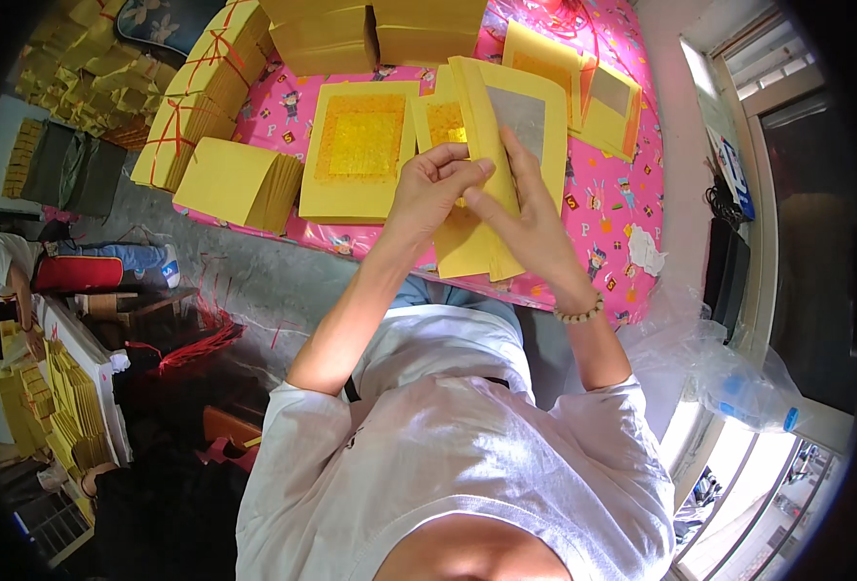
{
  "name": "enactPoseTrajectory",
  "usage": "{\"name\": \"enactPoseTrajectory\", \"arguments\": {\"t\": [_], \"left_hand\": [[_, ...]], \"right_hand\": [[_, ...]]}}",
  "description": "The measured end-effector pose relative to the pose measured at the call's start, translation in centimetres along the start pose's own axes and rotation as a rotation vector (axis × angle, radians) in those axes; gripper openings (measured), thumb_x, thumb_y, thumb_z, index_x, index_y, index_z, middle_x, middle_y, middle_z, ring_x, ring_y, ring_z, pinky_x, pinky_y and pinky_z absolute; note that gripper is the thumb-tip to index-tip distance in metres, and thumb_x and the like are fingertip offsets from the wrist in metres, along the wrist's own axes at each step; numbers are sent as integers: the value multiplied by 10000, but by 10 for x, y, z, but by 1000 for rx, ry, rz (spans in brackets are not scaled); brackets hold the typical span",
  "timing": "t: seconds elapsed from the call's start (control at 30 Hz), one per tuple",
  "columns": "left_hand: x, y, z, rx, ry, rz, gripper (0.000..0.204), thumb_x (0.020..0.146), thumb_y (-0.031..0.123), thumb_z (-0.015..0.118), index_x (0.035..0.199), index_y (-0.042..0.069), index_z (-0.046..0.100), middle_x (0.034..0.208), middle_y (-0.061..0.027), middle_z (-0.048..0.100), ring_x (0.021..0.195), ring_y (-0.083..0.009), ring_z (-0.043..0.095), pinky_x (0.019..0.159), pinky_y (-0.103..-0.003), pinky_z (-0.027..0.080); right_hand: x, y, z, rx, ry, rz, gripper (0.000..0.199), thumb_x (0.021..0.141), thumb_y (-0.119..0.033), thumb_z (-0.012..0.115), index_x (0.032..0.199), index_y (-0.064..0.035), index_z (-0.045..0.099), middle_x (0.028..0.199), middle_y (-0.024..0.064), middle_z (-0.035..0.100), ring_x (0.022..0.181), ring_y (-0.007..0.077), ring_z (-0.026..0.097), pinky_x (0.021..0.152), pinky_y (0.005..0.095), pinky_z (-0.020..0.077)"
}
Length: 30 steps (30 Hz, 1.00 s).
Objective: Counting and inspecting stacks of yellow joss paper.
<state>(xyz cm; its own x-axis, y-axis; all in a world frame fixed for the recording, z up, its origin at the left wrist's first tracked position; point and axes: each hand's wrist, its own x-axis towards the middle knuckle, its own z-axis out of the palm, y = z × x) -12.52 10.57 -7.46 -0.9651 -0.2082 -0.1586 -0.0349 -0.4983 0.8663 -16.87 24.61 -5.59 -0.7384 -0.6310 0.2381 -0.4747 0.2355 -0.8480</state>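
A sheet of yellow paper, partly folded over, stands between my hands with its fold running toward me. My left hand has its fingers curled and its thumb pressed against the paper's near side. From the right, my right hand grips the same paper, its thumb in front and fingers along the other side. Left of my hands is a stack of yellow sheets with a gold foil square. Just behind the folded paper is a yellow sheet with a grey square. My fingers hide part of the fold.
A pink patterned cloth covers the table. Folded yellow paper sits at its left edge, near bundles tied with red string. Tall yellow stacks stand at the back. Another person works at the far left beside more paper.
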Motion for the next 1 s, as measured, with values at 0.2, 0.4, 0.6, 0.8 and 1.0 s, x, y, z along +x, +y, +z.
{"name": "enactPoseTrajectory", "arguments": {"t": [0.2,0.4,0.6,0.8,1.0], "left_hand": [[-2,3,1,-40,6,-44,248,849,133,665,1054,-4,636,887,-48,684,753,-74,613,691,-212,486],[0,4,1,-12,-3,-40,281,858,136,657,1088,-22,626,932,-73,682,799,-100,630,730,-228,502],[-1,5,2,8,-17,-36,281,868,141,646,1102,-12,628,967,-75,677,824,-110,634,753,-247,509],[-2,5,3,-15,-19,-48,287,869,158,654,1110,4,633,934,-26,668,775,-72,599,716,-208,481],[-1,5,2,25,-34,-27,273,878,149,636,1101,-9,629,938,-67,679,809,-112,634,747,-243,508]], "right_hand": [[2,-4,-14,640,4,244,503,981,-149,434,1417,32,259,1443,162,329,1322,196,337,1076,285,280],[2,5,-14,621,-3,285,491,987,-183,422,1409,28,284,1418,152,369,1306,196,360,1072,291,294],[2,9,-15,762,-4,291,514,976,-194,461,1400,41,291,1403,155,381,1291,195,368,1059,295,303],[2,8,-16,794,-12,319,528,973,-208,468,1404,38,287,1408,146,377,1283,184,377,1048,290,316],[2,12,-17,740,-3,325,550,978,-272,453,1409,29,290,1409,129,382,1273,168,385,1038,275,324]]}}
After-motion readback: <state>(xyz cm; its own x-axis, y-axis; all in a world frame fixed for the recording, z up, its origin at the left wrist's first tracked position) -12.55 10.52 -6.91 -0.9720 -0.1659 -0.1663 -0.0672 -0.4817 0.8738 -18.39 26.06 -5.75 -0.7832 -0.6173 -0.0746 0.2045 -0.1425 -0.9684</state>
